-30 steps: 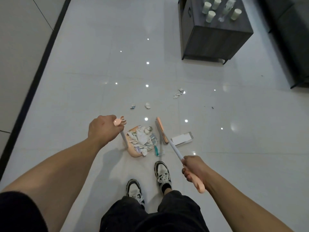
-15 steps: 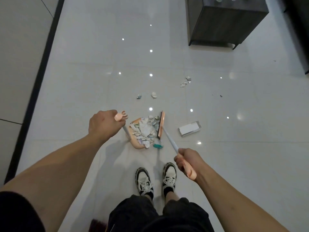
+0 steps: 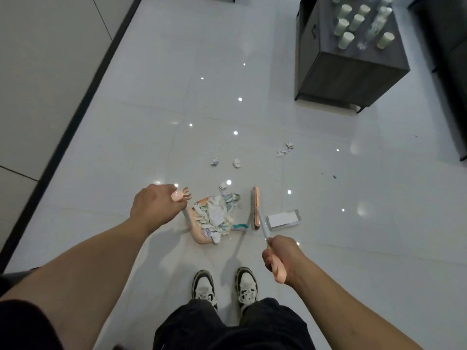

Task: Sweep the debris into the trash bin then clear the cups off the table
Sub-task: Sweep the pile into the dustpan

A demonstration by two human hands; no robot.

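Observation:
My left hand (image 3: 154,207) grips the pink top of the dustpan handle (image 3: 180,196). The pink dustpan (image 3: 199,237) stands on the floor, piled with crumpled paper debris (image 3: 218,215). My right hand (image 3: 281,257) grips the pink end of the broom handle (image 3: 279,272). The pink broom head (image 3: 256,207) rests on the floor just right of the pan, a small gap between them. Loose scraps lie farther out: two small ones (image 3: 225,162) and a cluster (image 3: 285,149). A flat white box (image 3: 283,219) lies right of the broom. Several pale cups (image 3: 352,22) stand on the dark table (image 3: 348,72).
A dark sofa edge (image 3: 452,72) runs along the right. A black floor strip (image 3: 75,114) borders the left wall. My two shoes (image 3: 225,286) stand just behind the dustpan. Tiny dark specks (image 3: 334,176) lie on the glossy tiles to the right.
The broom head has pulled away to the right of the dustpan after pressing against it. The view has tilted up, so the table top with cups shows again.

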